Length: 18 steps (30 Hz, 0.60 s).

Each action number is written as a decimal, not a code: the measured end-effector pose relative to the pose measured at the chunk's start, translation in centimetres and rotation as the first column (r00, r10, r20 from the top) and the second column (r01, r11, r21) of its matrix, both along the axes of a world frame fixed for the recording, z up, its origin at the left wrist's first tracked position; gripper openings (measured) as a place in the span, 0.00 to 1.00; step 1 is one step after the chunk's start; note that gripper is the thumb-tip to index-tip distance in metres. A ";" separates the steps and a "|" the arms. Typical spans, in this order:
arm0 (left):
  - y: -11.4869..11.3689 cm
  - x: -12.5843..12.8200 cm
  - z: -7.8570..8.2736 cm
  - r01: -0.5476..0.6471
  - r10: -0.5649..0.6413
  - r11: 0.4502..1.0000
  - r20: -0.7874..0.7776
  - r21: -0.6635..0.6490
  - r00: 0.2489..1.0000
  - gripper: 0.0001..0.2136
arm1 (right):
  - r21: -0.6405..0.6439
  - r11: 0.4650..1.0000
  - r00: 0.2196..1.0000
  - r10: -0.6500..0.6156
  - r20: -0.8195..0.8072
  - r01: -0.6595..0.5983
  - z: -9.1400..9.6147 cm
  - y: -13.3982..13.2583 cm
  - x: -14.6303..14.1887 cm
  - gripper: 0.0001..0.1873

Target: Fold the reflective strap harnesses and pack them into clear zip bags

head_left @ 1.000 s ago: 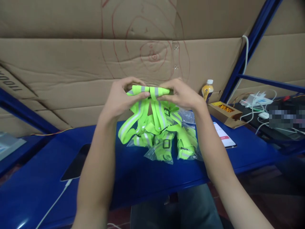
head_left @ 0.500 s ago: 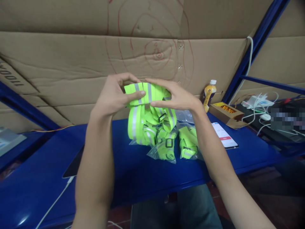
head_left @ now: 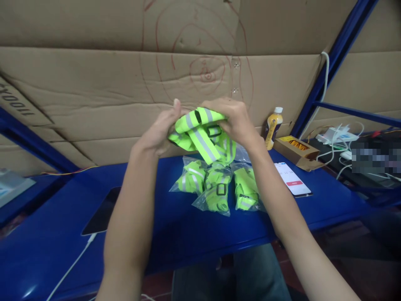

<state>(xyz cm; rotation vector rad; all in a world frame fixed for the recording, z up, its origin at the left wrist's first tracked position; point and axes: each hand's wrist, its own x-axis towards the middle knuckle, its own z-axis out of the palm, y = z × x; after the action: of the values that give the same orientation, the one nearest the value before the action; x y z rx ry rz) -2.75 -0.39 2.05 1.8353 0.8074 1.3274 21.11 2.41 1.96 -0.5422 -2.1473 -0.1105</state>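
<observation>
A neon-yellow reflective strap (head_left: pixel 203 138) with grey stripes and a black buckle is bunched in loops above the table. My left hand (head_left: pixel 163 131) grips its left side, thumb pointing up, the fingers partly hidden behind the webbing. From the right, my right hand (head_left: pixel 233 119) is closed over the upper loops, with its fingertips out of sight. Below the strap lie three clear plastic bags holding similar straps: a left bag (head_left: pixel 191 177), a middle bag (head_left: pixel 217 192) and a right bag (head_left: pixel 246 192).
On the blue table (head_left: pixel 175 234), a dark phone (head_left: pixel 102 213) with a white cable lies left, a lit phone (head_left: pixel 293 180) right. Behind stand a yellow bottle (head_left: pixel 273 128) and an open cardboard box (head_left: pixel 297 151). A cardboard wall (head_left: pixel 94 83) closes off the back.
The strap has been turned and folded; its hanging left loop is lifted off the bags and a striped end now slants down in front. My left thumb has come off the front of the webbing.
</observation>
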 end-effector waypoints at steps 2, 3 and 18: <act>0.0 -0.2 0.0 0.005 -0.003 0.998 0.049 -0.055 0.999 0.24 | 0.037 0.998 0.999 0.044 0.018 -0.044 0.1 -0.3 -0.3 0.26; -0.1 -0.3 0.1 0.003 0.000 0.999 0.046 -0.054 0.999 0.22 | 0.043 0.996 0.996 0.080 0.028 -0.081 0.2 -0.5 -0.5 0.28; 0.0 0.1 -0.1 -0.048 0.089 0.939 -0.106 0.341 0.990 0.28 | -0.297 0.943 0.974 0.190 0.121 -0.147 1.5 -1.7 1.5 0.19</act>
<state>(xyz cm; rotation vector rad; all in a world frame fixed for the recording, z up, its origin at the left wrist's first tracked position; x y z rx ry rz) -2.65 -0.40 1.90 2.1904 0.7453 1.4844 22.57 0.67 3.50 -0.5245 -2.3622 0.2689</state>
